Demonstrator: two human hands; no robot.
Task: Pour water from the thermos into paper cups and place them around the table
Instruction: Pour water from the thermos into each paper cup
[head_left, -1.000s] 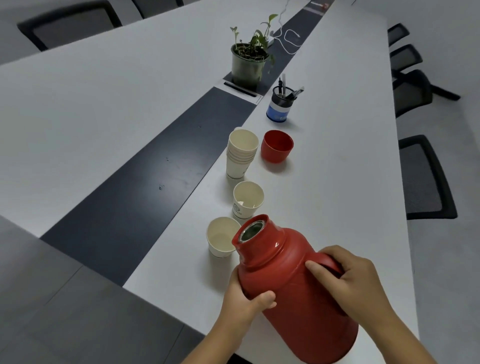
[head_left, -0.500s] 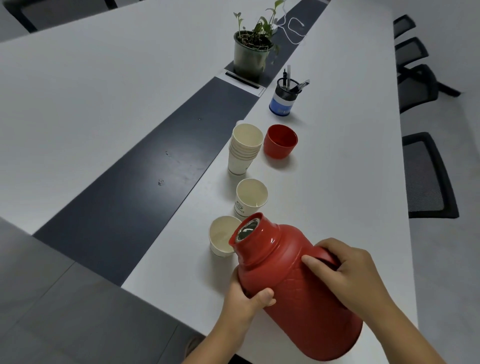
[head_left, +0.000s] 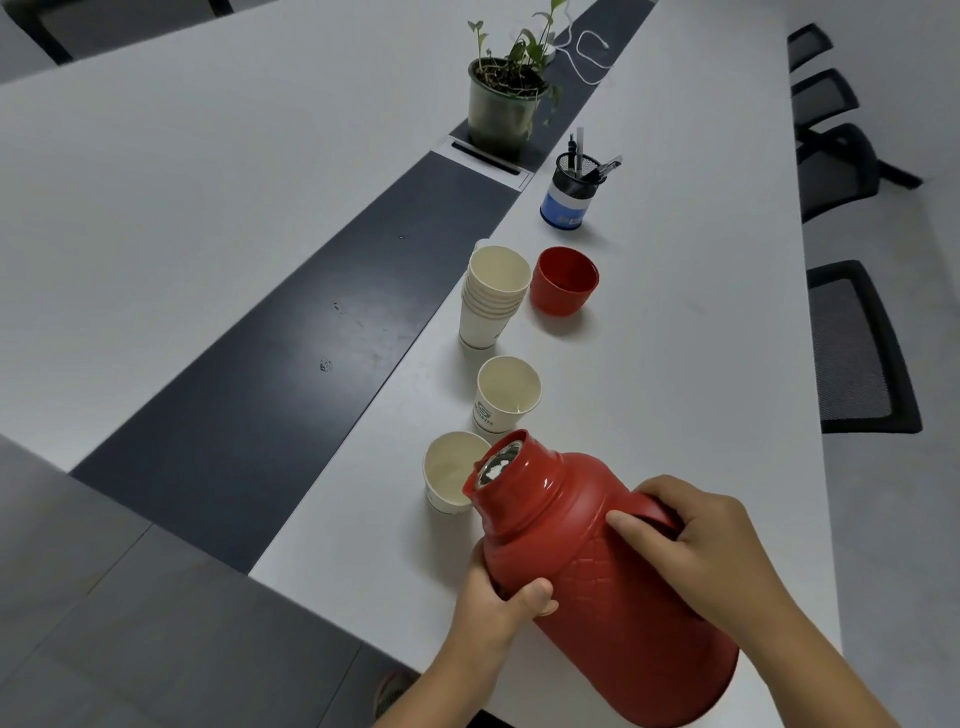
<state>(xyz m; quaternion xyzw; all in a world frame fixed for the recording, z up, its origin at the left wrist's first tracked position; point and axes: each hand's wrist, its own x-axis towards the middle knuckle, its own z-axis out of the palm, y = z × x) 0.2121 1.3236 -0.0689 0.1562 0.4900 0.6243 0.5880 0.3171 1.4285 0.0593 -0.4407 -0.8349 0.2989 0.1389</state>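
Observation:
A red thermos (head_left: 597, 582) without its lid is tilted to the left, its open mouth over the rim of the nearest paper cup (head_left: 447, 475). My right hand (head_left: 711, 545) grips its handle. My left hand (head_left: 498, 608) holds the body from below, thumb on the front. Water shows at the thermos mouth. A second single paper cup (head_left: 506, 392) stands just beyond the first. Farther on stands a stack of several paper cups (head_left: 491, 293), with the red thermos lid (head_left: 563, 280) upturned beside it.
The white table (head_left: 675, 338) has a dark strip (head_left: 291, 374) along its middle. A pen holder (head_left: 571, 192) and a potted plant (head_left: 504, 98) stand farther back, with a white cable behind. Black chairs (head_left: 857, 343) line the right side.
The thermos has tipped further left and its mouth has come over the nearest cup's rim. Both hands kept their grip.

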